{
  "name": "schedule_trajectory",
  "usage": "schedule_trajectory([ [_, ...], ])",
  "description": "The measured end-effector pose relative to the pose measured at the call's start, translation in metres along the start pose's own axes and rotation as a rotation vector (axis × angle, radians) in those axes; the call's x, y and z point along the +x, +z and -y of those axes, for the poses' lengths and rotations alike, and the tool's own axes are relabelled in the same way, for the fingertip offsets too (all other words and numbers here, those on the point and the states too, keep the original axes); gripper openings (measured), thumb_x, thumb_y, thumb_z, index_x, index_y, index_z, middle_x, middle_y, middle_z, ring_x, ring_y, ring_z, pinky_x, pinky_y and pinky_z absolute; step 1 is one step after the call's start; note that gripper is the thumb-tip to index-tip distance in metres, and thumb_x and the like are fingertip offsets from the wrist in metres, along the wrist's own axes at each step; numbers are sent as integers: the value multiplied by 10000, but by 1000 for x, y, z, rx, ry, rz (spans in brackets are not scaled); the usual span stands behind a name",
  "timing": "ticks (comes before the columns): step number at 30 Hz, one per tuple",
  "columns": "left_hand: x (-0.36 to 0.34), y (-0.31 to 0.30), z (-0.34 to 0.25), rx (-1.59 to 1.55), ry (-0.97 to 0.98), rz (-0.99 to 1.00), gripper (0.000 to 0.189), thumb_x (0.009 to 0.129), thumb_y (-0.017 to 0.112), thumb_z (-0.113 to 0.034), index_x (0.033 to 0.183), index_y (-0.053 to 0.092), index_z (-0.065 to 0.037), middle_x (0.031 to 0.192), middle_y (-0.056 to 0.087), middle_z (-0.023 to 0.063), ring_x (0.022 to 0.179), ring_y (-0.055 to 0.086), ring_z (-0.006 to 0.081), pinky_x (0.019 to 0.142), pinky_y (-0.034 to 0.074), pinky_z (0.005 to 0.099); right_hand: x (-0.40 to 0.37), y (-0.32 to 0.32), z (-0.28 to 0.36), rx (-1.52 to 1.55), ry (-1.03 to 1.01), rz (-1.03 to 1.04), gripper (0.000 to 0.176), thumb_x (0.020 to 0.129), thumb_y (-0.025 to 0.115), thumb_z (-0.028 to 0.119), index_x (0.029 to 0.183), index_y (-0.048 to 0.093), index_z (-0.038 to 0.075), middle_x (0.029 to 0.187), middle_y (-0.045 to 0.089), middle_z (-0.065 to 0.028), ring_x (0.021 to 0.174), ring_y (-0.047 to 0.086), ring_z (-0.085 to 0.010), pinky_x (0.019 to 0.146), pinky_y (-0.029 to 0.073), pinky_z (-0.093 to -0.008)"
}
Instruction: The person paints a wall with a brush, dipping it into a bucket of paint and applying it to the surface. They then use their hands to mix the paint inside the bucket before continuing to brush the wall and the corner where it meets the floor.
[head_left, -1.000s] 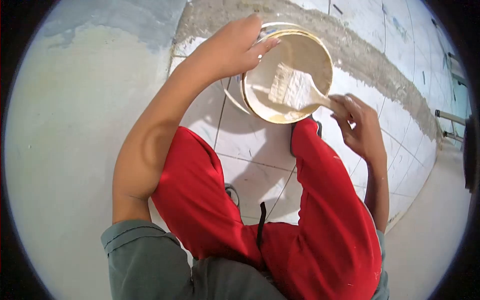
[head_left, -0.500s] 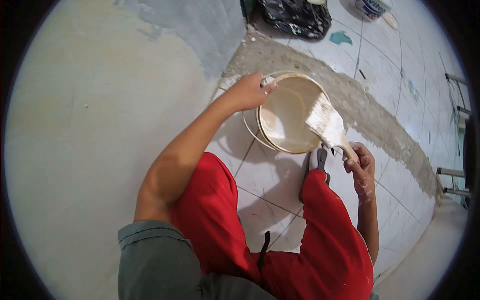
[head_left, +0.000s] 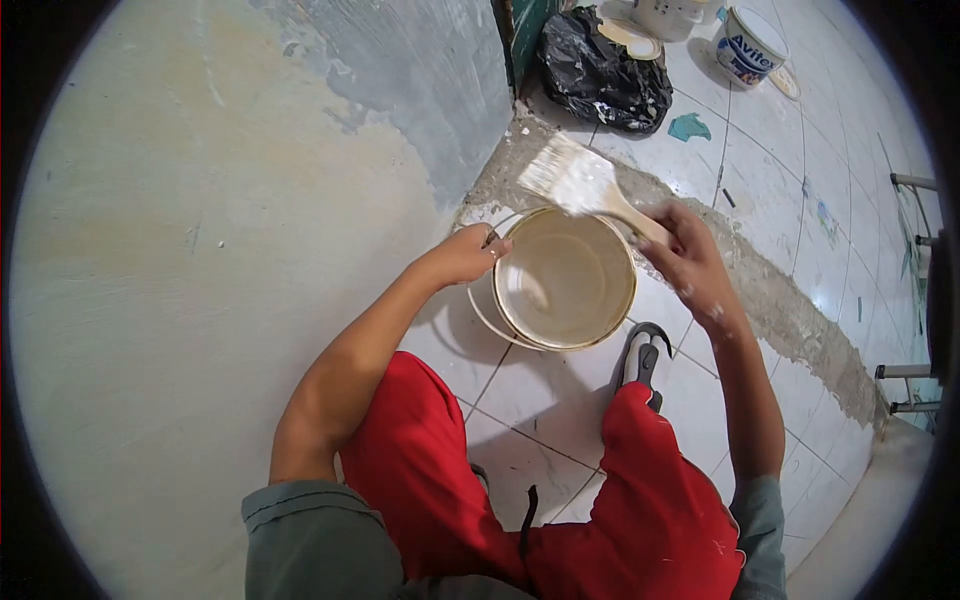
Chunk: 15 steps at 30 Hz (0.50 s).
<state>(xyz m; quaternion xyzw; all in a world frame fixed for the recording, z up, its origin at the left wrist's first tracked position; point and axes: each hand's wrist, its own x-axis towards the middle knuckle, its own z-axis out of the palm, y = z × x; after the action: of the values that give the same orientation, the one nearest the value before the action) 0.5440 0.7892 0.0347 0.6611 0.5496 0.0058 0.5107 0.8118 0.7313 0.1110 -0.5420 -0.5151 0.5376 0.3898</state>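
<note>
A round bucket with whitish paint low inside is tilted over the tiles between my hands. My left hand is closed on its rim at the left, close to the wire handle. In my right hand is the wooden handle of a wide paintbrush. The brush is above the bucket's far rim, its white-coated bristles pointing up and left, clear of the bucket.
A partly grey-coated wall rises on the left. Beyond the rough cement strip lie a black plastic bag, a labelled paint tub and a teal scrap. Metal legs stand at the right edge.
My right hand has raised the paintbrush from the bucket's right side to above its far rim. The bucket and my left hand appear lower and slightly left as the view shifts.
</note>
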Motion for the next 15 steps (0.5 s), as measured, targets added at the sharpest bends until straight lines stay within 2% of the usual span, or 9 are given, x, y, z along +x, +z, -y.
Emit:
schedule_trajectory([
  [4,-5,-1,9,-8,-18,-18,323,847,487,-317,901,507,1,692,492,43,616,453,130,560,383,280,50,22,-3,-168,-6,18,223,731,548,60,924,505,-43,782,549,-86,692,514,-134,591,414,-272],
  [5,-8,-2,9,-12,-4,-15,321,849,484,-316,900,506,0,682,483,37,609,447,127,554,381,280,62,25,-8,-167,-12,19,223,731,548,60,924,505,-43,782,549,-86,692,514,-134,591,414,-272],
  [7,-16,-6,4,-42,-48,27,326,852,480,-314,916,506,5,701,497,44,626,455,129,566,387,282,83,32,-23,-303,7,35,197,721,582,84,877,522,-18,735,516,-29,655,447,-82,575,372,-225],
  [12,-24,-11,26,-9,-148,80,339,857,474,-295,979,503,20,769,539,66,683,481,136,608,403,284,99,45,-38,-220,-25,80,184,707,602,69,853,521,-9,674,459,6,606,395,-67,526,330,-216],
  [15,-40,-16,25,8,-272,91,347,862,468,-281,994,507,37,804,554,77,713,490,135,630,407,283,104,52,-43,-173,-11,136,180,706,606,66,845,519,-7,656,446,12,586,383,-65,512,320,-218],
])
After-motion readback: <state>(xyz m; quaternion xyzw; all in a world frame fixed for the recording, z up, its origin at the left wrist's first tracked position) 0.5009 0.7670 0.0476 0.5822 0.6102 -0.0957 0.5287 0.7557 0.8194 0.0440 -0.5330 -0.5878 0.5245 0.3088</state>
